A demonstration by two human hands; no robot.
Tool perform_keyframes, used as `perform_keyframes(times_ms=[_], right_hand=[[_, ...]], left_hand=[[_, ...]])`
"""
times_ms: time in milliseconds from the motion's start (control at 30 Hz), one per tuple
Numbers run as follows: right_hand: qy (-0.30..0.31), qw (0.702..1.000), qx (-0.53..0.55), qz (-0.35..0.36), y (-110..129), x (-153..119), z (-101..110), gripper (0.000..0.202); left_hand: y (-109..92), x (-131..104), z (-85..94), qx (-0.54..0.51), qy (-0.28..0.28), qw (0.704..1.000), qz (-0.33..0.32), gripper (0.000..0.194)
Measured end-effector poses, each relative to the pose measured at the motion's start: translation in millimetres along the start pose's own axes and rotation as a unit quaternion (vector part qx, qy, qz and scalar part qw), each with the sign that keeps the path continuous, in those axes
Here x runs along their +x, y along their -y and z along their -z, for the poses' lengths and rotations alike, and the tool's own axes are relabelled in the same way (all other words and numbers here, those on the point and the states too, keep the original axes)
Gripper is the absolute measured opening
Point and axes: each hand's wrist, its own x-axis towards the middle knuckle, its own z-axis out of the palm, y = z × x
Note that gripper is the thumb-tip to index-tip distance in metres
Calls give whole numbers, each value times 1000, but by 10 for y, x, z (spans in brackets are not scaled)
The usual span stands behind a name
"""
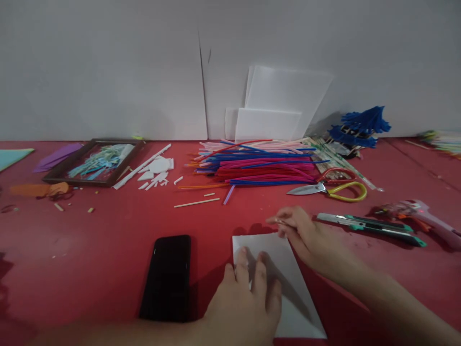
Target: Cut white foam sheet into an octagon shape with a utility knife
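Observation:
A white rectangular sheet [297, 293] lies on the red table in front of me. My left hand [248, 293] rests on its left part with the fingers spread, and a small whitish piece partly shows beneath them. Above the sheet's far right corner is my right hand [297, 228]. Its thumb and fingers are pinched together around something thin and too small to name. To the left of the sheet lies a black smartphone [167, 278], apart from my left hand.
A bundle of coloured pipe cleaners [259, 166] lies at the back. On the right are scissors [338, 189], a utility knife [370, 228] and a pink glue gun [428, 216]. White scraps [158, 166] and a brown frame [97, 182] are on the left. White boards [268, 125] lean on the wall.

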Motion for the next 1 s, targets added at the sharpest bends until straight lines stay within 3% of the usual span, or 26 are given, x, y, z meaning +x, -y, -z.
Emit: perform_keyframes(times_ms=[133,333,500,667,767,867,933,1000], right_hand=[[14,998,24,47,116,-8,-136,22],[17,985,14,171,210,-108,-310,27],[36,988,31,144,163,-123,-304,21],[18,993,26,114,149,-133,-235,16],[17,994,20,109,160,-130,-234,15],[9,994,17,104,170,-117,-267,16],[6,994,14,106,174,-105,-292,17],[7,994,11,110,178,-94,-309,18]], left_hand=[[-72,-103,-100,56,-111,991,48,33],[-106,-174,-76,55,-135,988,57,30],[-65,-128,-99,87,-148,983,59,34],[-6,-128,-185,128,-201,971,-4,34],[-37,-112,-270,136,-188,972,25,32],[-81,-65,-349,125,-215,968,34,32],[-88,-41,-354,119,-238,963,36,31],[-75,-40,-310,118,-226,965,54,33]])
